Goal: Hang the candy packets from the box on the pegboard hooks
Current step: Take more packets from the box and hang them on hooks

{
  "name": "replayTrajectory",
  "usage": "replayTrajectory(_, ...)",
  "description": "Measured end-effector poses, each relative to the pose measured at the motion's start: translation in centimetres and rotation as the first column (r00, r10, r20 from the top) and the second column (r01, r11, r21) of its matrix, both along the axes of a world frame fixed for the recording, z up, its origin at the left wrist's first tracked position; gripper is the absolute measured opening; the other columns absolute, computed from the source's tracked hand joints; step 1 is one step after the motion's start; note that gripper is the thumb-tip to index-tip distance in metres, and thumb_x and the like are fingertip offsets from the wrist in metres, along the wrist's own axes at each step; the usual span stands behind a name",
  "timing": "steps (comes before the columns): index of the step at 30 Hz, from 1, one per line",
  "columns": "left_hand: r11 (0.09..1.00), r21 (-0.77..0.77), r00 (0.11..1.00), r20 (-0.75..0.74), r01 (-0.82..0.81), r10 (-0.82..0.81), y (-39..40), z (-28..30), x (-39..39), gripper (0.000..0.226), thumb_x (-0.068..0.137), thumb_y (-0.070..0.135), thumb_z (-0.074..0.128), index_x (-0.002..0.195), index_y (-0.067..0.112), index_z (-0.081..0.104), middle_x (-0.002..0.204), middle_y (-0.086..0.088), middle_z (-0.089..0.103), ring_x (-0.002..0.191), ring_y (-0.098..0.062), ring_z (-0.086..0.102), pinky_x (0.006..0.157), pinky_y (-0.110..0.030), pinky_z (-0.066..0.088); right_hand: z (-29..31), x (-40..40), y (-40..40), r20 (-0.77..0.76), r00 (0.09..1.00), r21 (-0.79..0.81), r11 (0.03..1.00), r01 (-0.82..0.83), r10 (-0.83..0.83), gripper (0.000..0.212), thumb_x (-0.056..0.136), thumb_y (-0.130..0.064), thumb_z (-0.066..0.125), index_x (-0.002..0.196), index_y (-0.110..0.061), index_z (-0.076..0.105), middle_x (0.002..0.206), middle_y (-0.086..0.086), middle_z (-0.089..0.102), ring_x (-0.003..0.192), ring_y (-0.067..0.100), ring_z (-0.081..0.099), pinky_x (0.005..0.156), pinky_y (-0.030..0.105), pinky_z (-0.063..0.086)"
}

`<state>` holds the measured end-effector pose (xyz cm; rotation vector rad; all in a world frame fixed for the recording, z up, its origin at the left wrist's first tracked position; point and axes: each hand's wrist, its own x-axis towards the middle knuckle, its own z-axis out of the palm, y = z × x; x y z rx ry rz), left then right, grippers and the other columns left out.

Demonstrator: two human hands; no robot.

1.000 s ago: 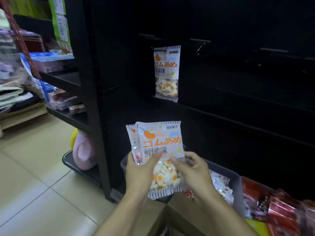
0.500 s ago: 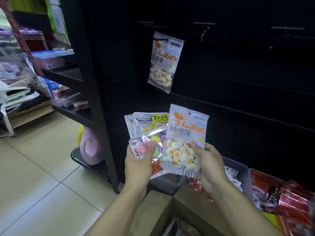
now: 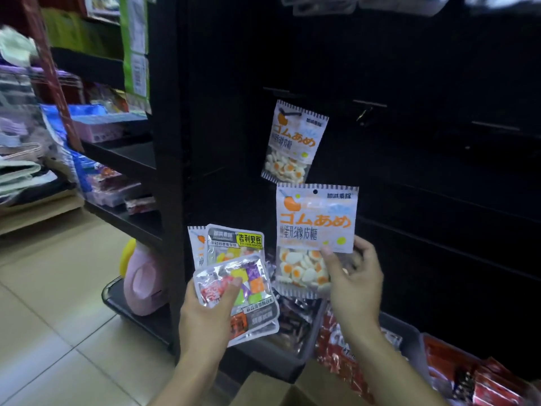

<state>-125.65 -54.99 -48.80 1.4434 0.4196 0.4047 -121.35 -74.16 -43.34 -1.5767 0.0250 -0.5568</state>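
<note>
Head view, the only one here: the right hand (image 3: 352, 276) pinches an egg-candy packet (image 3: 316, 238) by its lower right edge, thumb across the clear window and fingers curled behind. Compared with half a second ago, this packet has risen from lower centre of the frame to just right of centre, clear of the bundle it sat against, and it now stands upright instead of tilted. Its top edge nearly meets the bottom of the hung packet (image 3: 294, 142), which dangles askew from a hook (image 3: 289, 114) on the dark pegboard (image 3: 409, 200) in the upper middle. The punched hole (image 3: 315, 191) at the top of the held packet faces the camera and is unobstructed.

The left hand (image 3: 205, 315) sits at lower centre, thumb clamped over a fan of spare packets (image 3: 234, 276): a silver one with coloured cubes in front, a yellow-labelled one behind, another egg packet peeking at the left. Its grip looks unchanged from the earlier frames.

My reading is that one packet has been singled out and is on its way up to a hook. Bare hooks (image 3: 369, 103) show to the right of the occupied one, though they are dim and partly blurred. The low grip leaves the top free, but it may flop when the hole meets the hook tip.

At the bottom edge the cardboard box (image 3: 272, 391) shows a flap; its contents are out of sight. Grey bins (image 3: 404, 332) of red packets sit under the pegboard.
</note>
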Motion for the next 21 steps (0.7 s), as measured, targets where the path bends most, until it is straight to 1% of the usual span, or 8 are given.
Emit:
replayTrajectory(2, 0.999, 0.004, 0.999, 0.008, 0.049, -0.049, 0.2, 0.4, -0.1, 0.031, 0.091, 0.037, 0.080, 0.117, 0.032, 0.066, 0.096, 0.012, 0.076, 0.077, 0.002, 0.069, 0.059, -0.015, 0.043, 1.9, 1.8, 1.2, 0.024, 1.000, 0.004, 1.000, -0.008, 0.008, 0.031, 0.093, -0.017, 0.079, 0.111, -0.033, 0.060, 0.105, -0.006, 0.077, 0.096, 0.006, 0.076, 0.072, 0.022, 0.062)
replayTrajectory(4, 0.996, -0.001, 0.996, 0.017, 0.090, -0.090, 0.3, 0.5, 0.0, 0.030, 0.091, 0.037, 0.081, 0.117, 0.032, 0.066, 0.096, 0.012, 0.077, 0.073, 0.003, 0.069, 0.059, -0.014, 0.042, 4.0, 4.0, 2.6, 0.042, 0.999, -0.010, 1.000, -0.020, 0.021, 0.032, 0.093, -0.017, 0.080, 0.109, -0.036, 0.060, 0.106, -0.005, 0.077, 0.096, 0.010, 0.076, 0.079, 0.034, 0.065)
replayTrajectory(7, 0.992, -0.034, 0.992, 0.036, 0.118, -0.117, 0.2, 0.4, 0.1, 0.027, 0.089, 0.035, 0.082, 0.113, 0.031, 0.070, 0.092, 0.009, 0.081, 0.072, 0.006, 0.073, 0.060, -0.013, 0.046, 7.6, 7.1, 4.8, 0.064, 0.998, -0.041, 0.999, -0.018, 0.021, 0.029, 0.093, -0.021, 0.079, 0.107, -0.035, 0.058, 0.103, -0.006, 0.074, 0.092, 0.012, 0.074, 0.082, 0.045, 0.065)
replayTrajectory(10, 0.987, -0.066, 0.989, 0.041, 0.147, -0.145, 0.0, 0.1, 0.3, 0.028, 0.088, 0.035, 0.083, 0.113, 0.031, 0.072, 0.088, 0.013, 0.082, 0.075, 0.002, 0.077, 0.066, -0.021, 0.052, 10.1, 9.2, 6.3, 0.088, 0.996, -0.047, 0.999, 0.006, -0.002, 0.028, 0.093, -0.025, 0.079, 0.110, -0.033, 0.058, 0.104, -0.007, 0.071, 0.094, 0.016, 0.073, 0.084, 0.048, 0.064)
replayTrajectory(12, 0.986, -0.074, 0.988, 0.046, 0.149, -0.146, -0.1, 0.2, 0.4, 0.028, 0.087, 0.039, 0.082, 0.112, 0.033, 0.071, 0.089, 0.012, 0.082, 0.076, -0.004, 0.079, 0.068, -0.026, 0.052, 10.8, 9.9, 6.9, 0.091, 0.996, -0.048, 0.999, 0.012, -0.007, 0.028, 0.092, -0.026, 0.079, 0.104, -0.038, 0.057, 0.104, -0.009, 0.070, 0.094, 0.017, 0.074, 0.084, 0.049, 0.064)
replayTrajectory(15, 0.989, -0.062, 0.990, 0.045, 0.136, -0.133, 0.0, 0.5, 0.4, 0.029, 0.086, 0.044, 0.080, 0.111, 0.034, 0.071, 0.091, 0.007, 0.081, 0.082, -0.006, 0.076, 0.067, -0.023, 0.048, 10.5, 9.9, 7.4, 0.065, 0.998, -0.049, 0.999, -0.003, 0.007, 0.032, 0.094, -0.025, 0.078, 0.096, -0.044, 0.051, 0.106, -0.009, 0.069, 0.094, 0.017, 0.075, 0.083, 0.049, 0.064)
replayTrajectory(18, 0.990, -0.067, 0.992, 0.052, 0.122, -0.118, 0.0, 0.7, 0.4, 0.035, 0.084, 0.047, 0.081, 0.114, 0.033, 0.071, 0.094, 0.006, 0.081, 0.087, -0.008, 0.075, 0.068, -0.024, 0.048, 9.8, 9.9, 7.5, 0.048, 0.999, -0.040, 0.999, 0.009, -0.008, 0.027, 0.094, -0.025, 0.078, 0.106, -0.036, 0.055, 0.108, -0.008, 0.069, 0.094, 0.017, 0.074, 0.083, 0.048, 0.064)
replayTrajectory(21, 0.990, -0.080, 0.992, 0.062, 0.116, -0.111, -0.1, 1.1, 0.1, 0.033, 0.086, 0.041, 0.080, 0.115, 0.028, 0.070, 0.093, 0.004, 0.080, 0.078, -0.003, 0.074, 0.062, -0.019, 0.047, 9.6, 9.9, 7.6, 0.028, 0.999, 0.012, 1.000, 0.026, -0.026, 0.027, 0.095, -0.024, 0.077, 0.111, -0.030, 0.057, 0.111, -0.007, 0.069, 0.094, 0.016, 0.075, 0.078, 0.044, 0.066)
